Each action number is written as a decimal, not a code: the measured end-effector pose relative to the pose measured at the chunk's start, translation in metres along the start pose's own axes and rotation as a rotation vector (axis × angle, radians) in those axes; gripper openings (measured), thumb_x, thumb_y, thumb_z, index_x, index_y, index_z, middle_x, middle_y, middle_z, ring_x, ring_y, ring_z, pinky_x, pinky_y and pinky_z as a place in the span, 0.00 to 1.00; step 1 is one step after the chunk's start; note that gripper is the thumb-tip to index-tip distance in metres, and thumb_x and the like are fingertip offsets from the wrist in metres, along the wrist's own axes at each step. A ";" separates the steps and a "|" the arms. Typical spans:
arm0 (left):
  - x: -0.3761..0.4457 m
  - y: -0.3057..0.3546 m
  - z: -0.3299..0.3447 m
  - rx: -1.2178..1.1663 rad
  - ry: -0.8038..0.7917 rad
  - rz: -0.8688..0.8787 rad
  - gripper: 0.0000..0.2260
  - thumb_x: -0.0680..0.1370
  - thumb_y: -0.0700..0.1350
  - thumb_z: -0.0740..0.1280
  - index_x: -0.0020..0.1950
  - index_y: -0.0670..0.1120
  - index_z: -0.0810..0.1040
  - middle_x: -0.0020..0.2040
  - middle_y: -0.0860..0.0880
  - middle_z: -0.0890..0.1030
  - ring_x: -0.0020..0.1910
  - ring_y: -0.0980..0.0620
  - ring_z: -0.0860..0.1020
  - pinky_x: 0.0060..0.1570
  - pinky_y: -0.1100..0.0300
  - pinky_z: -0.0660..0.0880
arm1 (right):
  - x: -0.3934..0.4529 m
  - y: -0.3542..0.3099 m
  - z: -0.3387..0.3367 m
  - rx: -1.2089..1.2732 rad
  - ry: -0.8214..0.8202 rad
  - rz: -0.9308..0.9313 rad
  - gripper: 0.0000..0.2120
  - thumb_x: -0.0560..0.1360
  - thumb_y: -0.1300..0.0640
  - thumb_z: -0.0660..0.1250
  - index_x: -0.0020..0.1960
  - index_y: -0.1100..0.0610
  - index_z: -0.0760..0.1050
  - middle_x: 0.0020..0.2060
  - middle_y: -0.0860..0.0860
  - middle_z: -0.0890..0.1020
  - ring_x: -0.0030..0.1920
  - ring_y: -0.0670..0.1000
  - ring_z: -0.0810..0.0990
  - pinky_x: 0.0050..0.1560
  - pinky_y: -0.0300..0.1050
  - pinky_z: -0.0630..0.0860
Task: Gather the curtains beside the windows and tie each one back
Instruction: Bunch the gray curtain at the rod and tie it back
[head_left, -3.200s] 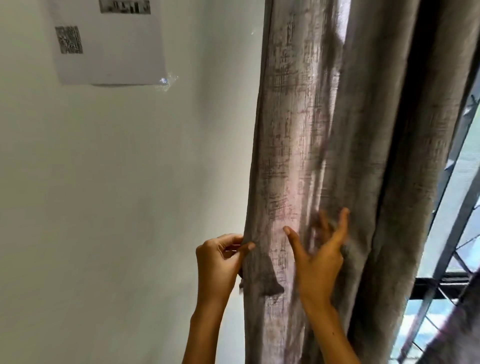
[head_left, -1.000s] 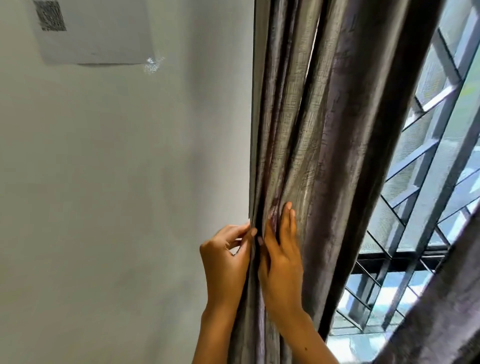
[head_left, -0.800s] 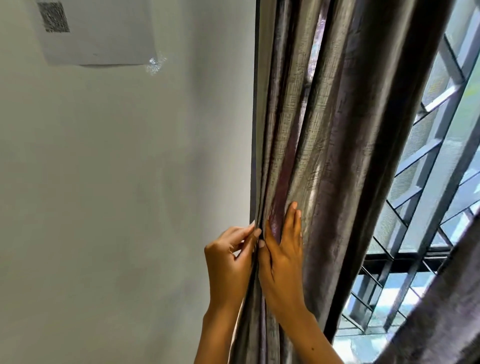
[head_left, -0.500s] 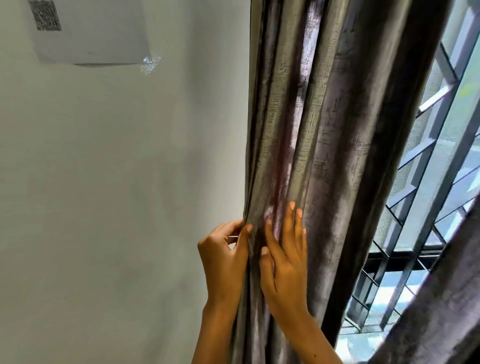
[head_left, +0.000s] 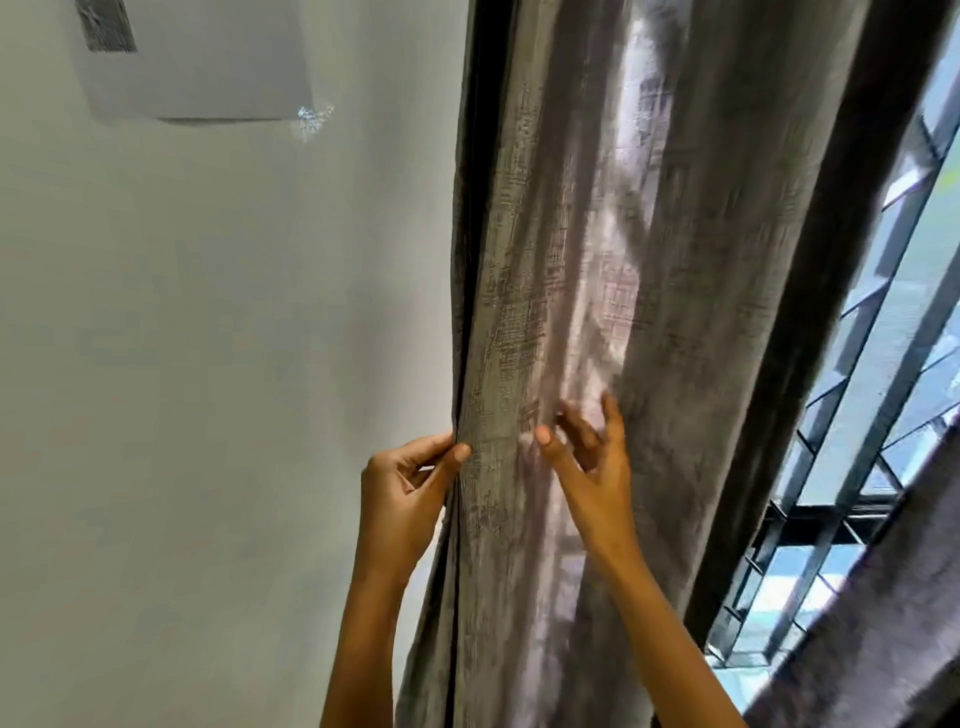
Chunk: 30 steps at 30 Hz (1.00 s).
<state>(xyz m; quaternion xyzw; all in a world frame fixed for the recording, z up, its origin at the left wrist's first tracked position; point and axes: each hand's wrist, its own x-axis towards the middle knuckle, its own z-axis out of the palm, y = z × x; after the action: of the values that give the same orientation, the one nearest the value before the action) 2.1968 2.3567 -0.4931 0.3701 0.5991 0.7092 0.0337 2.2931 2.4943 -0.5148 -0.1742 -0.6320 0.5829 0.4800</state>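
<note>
A grey woven curtain (head_left: 649, 249) hangs in long folds from top to bottom, beside the white wall. My left hand (head_left: 402, 493) pinches the curtain's left edge between thumb and fingers. My right hand (head_left: 592, 462) is in front of the cloth a little to the right, blurred, with thumb and fingers spread and lightly bent against a fold; it grips nothing that I can see. No tie-back band is visible.
A white wall (head_left: 208, 364) fills the left, with a taped paper sheet (head_left: 197, 62) at the top. A window with a dark metal grille (head_left: 857, 415) is on the right. A second curtain's edge (head_left: 883, 649) crosses the lower right corner.
My right hand has lifted off the bunched folds and moved right with its fingers spread. The folds have loosened and spread wider. My left hand keeps its pinch on the edge.
</note>
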 end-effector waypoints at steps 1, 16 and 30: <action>0.000 0.000 0.001 0.001 0.008 0.006 0.11 0.73 0.40 0.69 0.56 0.45 0.80 0.46 0.56 0.83 0.44 0.63 0.82 0.42 0.69 0.77 | 0.000 0.000 0.002 0.016 0.003 -0.043 0.41 0.67 0.50 0.73 0.75 0.50 0.58 0.59 0.49 0.80 0.60 0.46 0.78 0.64 0.54 0.73; -0.023 -0.001 0.038 0.347 0.266 0.316 0.09 0.73 0.50 0.71 0.44 0.45 0.83 0.39 0.48 0.83 0.35 0.55 0.80 0.39 0.68 0.78 | -0.051 -0.001 0.029 -0.331 0.313 -0.486 0.12 0.76 0.62 0.66 0.56 0.49 0.76 0.48 0.40 0.83 0.49 0.38 0.81 0.49 0.38 0.80; -0.017 -0.002 0.034 0.167 0.156 0.231 0.05 0.74 0.45 0.71 0.49 0.49 0.83 0.41 0.55 0.83 0.39 0.59 0.81 0.40 0.70 0.77 | -0.051 0.003 0.022 -0.328 0.095 -0.548 0.19 0.73 0.69 0.65 0.61 0.56 0.78 0.52 0.50 0.79 0.53 0.45 0.79 0.54 0.36 0.76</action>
<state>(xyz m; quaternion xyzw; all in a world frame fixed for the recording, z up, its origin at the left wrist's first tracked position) 2.2272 2.3769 -0.5032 0.3818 0.6101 0.6828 -0.1255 2.2994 2.4426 -0.5349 -0.0995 -0.7180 0.3134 0.6135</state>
